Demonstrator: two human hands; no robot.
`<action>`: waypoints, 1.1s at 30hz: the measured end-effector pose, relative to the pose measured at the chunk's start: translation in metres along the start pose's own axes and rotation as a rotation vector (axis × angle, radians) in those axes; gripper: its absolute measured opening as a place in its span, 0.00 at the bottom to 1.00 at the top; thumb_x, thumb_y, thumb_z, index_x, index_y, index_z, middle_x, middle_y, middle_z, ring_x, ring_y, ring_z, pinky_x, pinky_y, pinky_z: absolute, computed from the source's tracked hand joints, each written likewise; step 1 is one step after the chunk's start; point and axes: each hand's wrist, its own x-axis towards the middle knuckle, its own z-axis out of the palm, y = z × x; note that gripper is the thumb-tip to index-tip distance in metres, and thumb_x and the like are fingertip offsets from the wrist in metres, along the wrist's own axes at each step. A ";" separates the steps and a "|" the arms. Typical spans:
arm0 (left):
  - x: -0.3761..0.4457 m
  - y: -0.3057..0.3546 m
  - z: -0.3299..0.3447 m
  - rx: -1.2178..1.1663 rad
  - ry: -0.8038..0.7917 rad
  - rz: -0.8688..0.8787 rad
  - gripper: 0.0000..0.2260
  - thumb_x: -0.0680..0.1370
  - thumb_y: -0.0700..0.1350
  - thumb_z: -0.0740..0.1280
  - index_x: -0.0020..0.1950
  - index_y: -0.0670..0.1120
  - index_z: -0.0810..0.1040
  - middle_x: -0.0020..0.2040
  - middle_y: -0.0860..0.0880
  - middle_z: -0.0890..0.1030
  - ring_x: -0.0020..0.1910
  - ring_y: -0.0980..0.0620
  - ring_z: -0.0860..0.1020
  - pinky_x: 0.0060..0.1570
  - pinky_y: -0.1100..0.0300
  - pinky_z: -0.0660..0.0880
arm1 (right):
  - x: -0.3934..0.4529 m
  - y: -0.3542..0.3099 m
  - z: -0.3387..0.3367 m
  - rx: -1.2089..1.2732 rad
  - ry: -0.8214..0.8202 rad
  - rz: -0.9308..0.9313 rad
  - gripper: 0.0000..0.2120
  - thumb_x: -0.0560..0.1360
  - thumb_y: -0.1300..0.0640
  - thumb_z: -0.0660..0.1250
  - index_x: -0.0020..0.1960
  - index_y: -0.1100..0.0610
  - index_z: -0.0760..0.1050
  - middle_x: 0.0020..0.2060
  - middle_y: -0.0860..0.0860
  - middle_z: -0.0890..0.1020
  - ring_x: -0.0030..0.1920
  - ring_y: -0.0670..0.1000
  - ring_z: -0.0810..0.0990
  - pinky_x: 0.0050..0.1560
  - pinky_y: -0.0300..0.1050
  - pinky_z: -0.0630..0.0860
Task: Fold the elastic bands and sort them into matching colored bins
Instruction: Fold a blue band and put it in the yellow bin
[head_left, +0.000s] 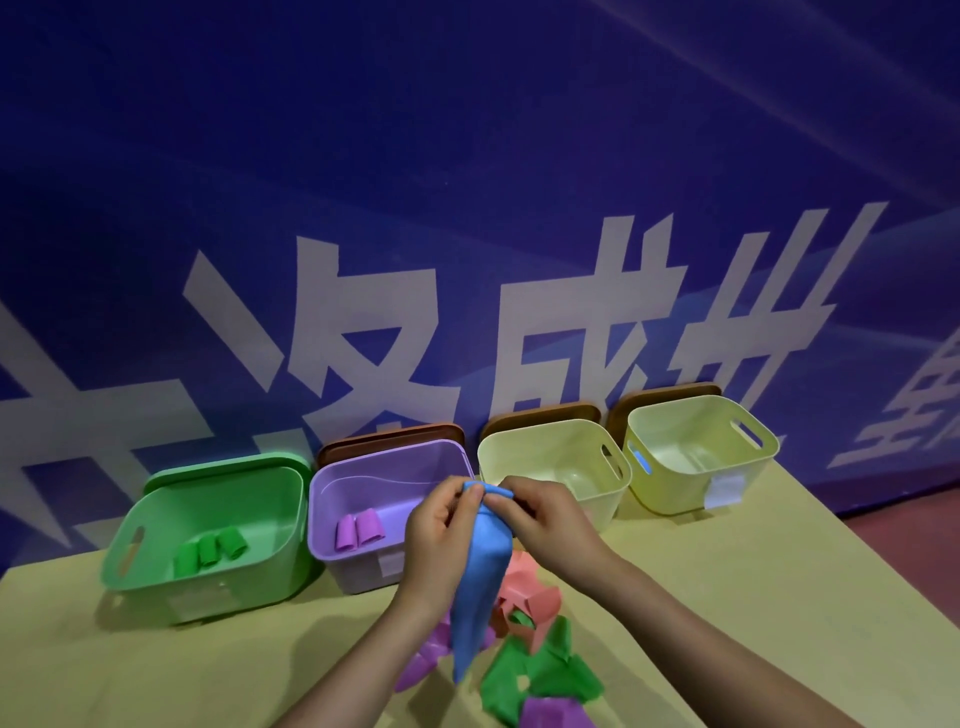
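- Standing at the far left of the table (727, 597), a green bin (156, 545) holds three folded green bands (210, 550) on its floor; a green lid leans behind it.
- Just right of it, a purple bin (332, 519) holds two folded purple bands (359, 528); a brown lid stands behind it against the blue wall banner (467, 182).
- The left hand (439, 535) is raised in front of the purple bin, its fingers (470, 501) pinched on the top edge of a blue band (478, 587).
- The blue band hangs down from both hands, its lower end tapering over the loose pile.
- The right hand (553, 525) meets the left at the same top edge, fingers curled and clamped on the blue band.
- Below the hands, a pile of unfolded bands (540, 670) lies on the table: purple, salmon-pink and green pieces overlapping.
- A pale yellow bin (597, 499) stands behind the right hand.
- A second yellow bin (675, 493) sits furthest right, a blue mark on its inner left wall and a white label on its front.
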 end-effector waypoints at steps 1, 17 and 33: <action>-0.001 0.003 0.001 -0.069 -0.004 -0.065 0.10 0.79 0.37 0.63 0.43 0.48 0.80 0.38 0.53 0.82 0.38 0.60 0.78 0.40 0.68 0.74 | -0.001 -0.001 -0.001 0.049 0.005 0.023 0.18 0.79 0.58 0.64 0.32 0.48 0.66 0.25 0.42 0.70 0.29 0.43 0.67 0.32 0.36 0.62; -0.012 0.008 -0.018 -0.226 -0.072 -0.448 0.08 0.80 0.41 0.63 0.46 0.51 0.79 0.43 0.54 0.82 0.44 0.57 0.79 0.45 0.63 0.75 | -0.014 -0.008 0.008 0.048 0.154 -0.049 0.13 0.76 0.60 0.67 0.58 0.51 0.81 0.35 0.35 0.78 0.39 0.38 0.76 0.42 0.32 0.69; -0.008 0.002 -0.021 -0.259 -0.143 -0.409 0.08 0.80 0.45 0.62 0.51 0.48 0.81 0.46 0.46 0.84 0.44 0.51 0.81 0.43 0.58 0.75 | -0.017 -0.015 -0.006 0.119 -0.116 0.001 0.19 0.78 0.54 0.64 0.68 0.50 0.72 0.46 0.44 0.78 0.47 0.43 0.77 0.55 0.41 0.74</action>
